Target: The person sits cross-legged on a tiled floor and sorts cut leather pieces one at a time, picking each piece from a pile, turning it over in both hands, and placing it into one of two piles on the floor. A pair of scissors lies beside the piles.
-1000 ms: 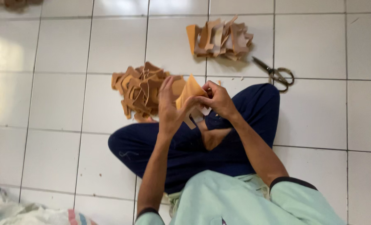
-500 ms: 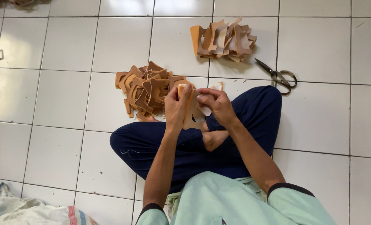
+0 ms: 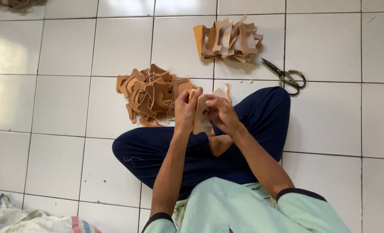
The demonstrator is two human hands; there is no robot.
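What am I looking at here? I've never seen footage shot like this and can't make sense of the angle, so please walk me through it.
The picture comes from a camera worn on a person's head, looking down at their own lap and hands. The person sits cross-legged on a white tiled floor, in dark blue trousers and a pale green top. Both bare hands are raised in front: the left hand and the right hand together grip one flat tan cut-out piece, which looks like leather or board. On the floor ahead lies a loose pile of similar brown pieces, and farther away a neater stack of pieces. A pair of scissors lies to the right. A striped sack shows at the bottom left corner.
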